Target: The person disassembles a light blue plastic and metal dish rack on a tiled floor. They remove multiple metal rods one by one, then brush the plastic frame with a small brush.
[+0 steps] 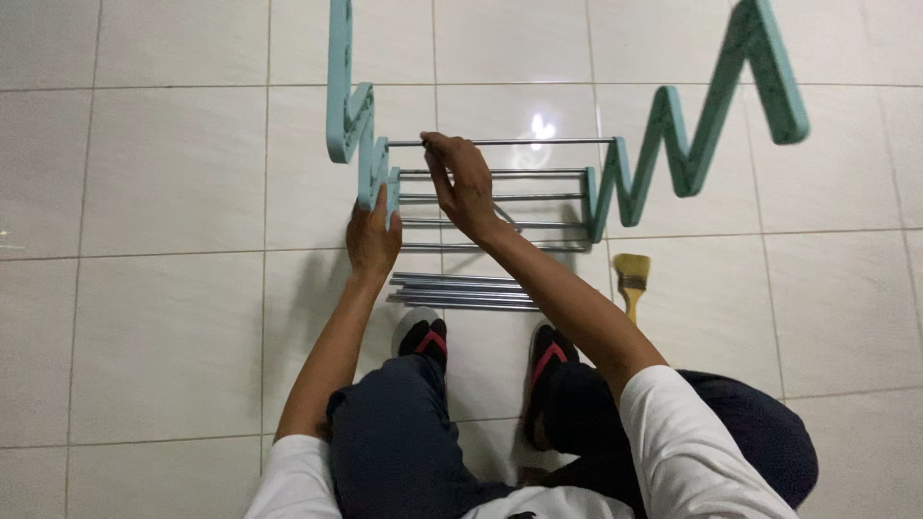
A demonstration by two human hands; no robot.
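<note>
Mid-frame, the left hand (373, 235) steadies the teal side panel (370, 154) while the right hand (463, 187) pinches the top rod (538, 142); best kept level.

Dim, even indoor light from overhead. Bright glare spot on glossy floor tiles (541, 126) behind the rack rods. Soft shadows beside the arms. Focus fair; slight wide-angle bending at edges.
</note>
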